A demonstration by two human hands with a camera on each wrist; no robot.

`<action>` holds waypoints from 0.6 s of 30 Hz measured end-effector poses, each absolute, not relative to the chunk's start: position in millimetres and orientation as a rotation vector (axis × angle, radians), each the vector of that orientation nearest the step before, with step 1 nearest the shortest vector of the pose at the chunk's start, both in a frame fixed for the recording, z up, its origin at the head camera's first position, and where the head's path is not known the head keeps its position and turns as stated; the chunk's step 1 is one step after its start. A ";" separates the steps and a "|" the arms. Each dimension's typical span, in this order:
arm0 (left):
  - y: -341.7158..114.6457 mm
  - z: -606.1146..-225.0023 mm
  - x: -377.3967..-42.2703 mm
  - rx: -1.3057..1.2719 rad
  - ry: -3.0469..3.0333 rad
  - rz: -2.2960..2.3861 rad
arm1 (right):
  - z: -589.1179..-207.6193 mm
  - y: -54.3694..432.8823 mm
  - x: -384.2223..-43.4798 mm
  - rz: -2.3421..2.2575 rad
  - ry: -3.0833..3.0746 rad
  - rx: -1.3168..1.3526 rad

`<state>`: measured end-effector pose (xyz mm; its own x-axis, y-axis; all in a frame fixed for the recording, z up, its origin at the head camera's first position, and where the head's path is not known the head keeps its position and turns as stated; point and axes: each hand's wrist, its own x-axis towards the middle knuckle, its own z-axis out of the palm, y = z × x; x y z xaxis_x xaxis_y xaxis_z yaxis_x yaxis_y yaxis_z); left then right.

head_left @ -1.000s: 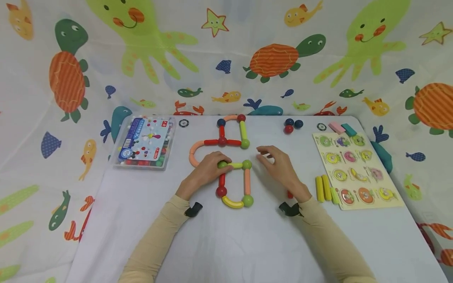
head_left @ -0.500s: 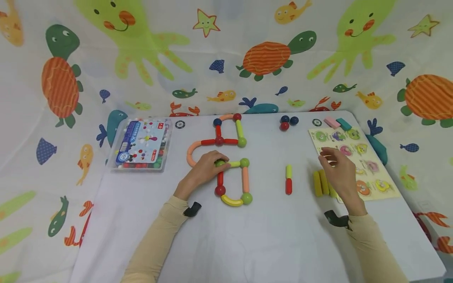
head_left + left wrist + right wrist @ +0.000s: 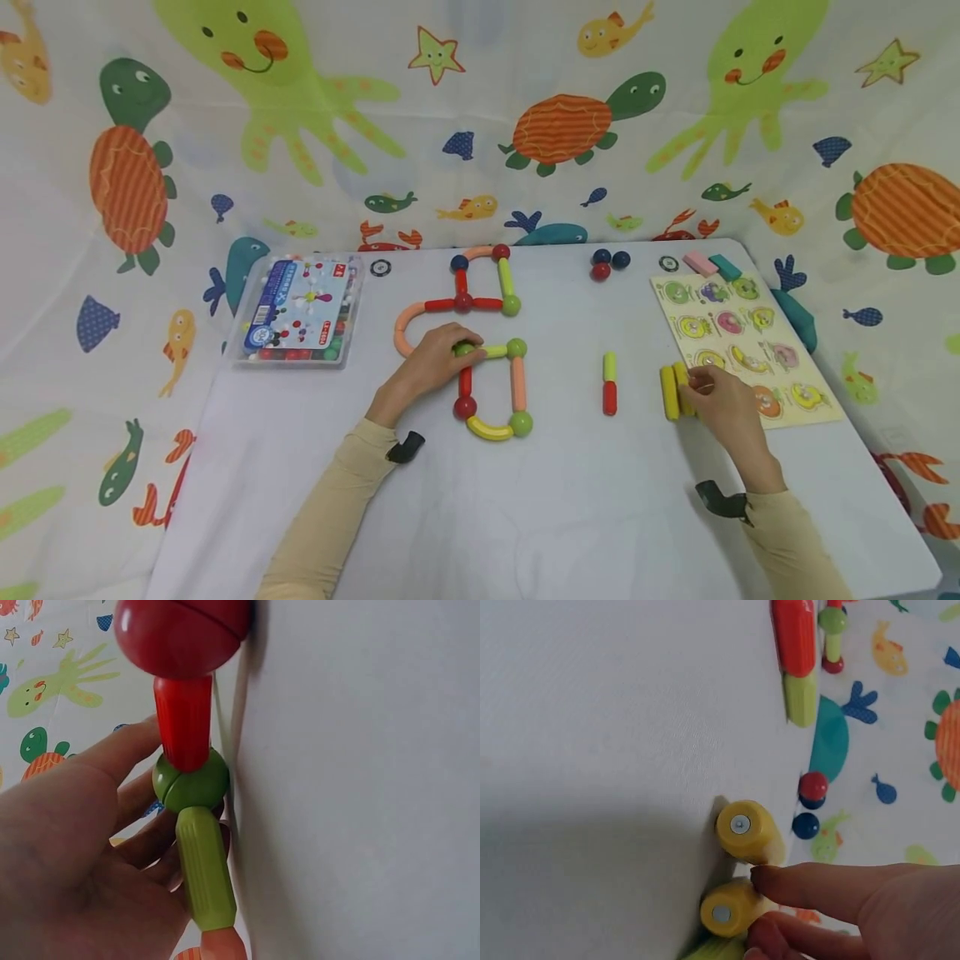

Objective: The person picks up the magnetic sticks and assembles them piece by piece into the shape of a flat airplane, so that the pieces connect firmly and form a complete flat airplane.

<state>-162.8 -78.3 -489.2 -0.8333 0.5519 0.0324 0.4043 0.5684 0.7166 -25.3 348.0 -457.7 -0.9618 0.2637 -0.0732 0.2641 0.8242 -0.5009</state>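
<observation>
On the table lies a joined figure of magnetic rods and balls. My left hand (image 3: 435, 358) holds a green ball (image 3: 191, 780) at its upper left corner; a red rod (image 3: 182, 720) and a light green rod (image 3: 204, 866) meet that ball. Behind this figure, a second part has a red ball (image 3: 463, 302), red rods and a curved pink rod (image 3: 406, 329). At the right, my right hand (image 3: 726, 404) pinches a yellow rod (image 3: 729, 907) between thumb and finger. Another yellow rod (image 3: 750, 829) lies beside it, and a light green rod (image 3: 714, 949) shows partly at the lower edge.
A red rod (image 3: 610, 398) and a light green rod (image 3: 610, 365) lie end to end mid-right. Blue and red balls (image 3: 601, 272) sit at the back. A fruit puzzle board (image 3: 738, 333) lies right, a clear plastic box (image 3: 295, 312) left. Pink (image 3: 700, 264) and teal blocks stand behind the board.
My right hand has gone from beside the figure over to the right and down onto the yellow rods, where it now pinches one. The left hand stays at the green ball.
</observation>
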 end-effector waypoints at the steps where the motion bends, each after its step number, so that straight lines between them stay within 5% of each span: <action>1: -78.3 -489.4 -162.8 0.805 2.604 1.118 | -458.4 346.5 -26.0 -0.818 3.002 0.442; 18: -78.9 -491.6 -162.9 0.777 2.584 1.111 | -452.9 332.1 -51.0 -0.897 3.072 0.433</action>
<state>-162.9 -78.9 -491.6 -0.8349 0.5505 0.0040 0.3815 0.5733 0.7251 -51.0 332.1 -452.9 -0.9602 0.2791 0.0093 0.2303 0.8102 -0.5391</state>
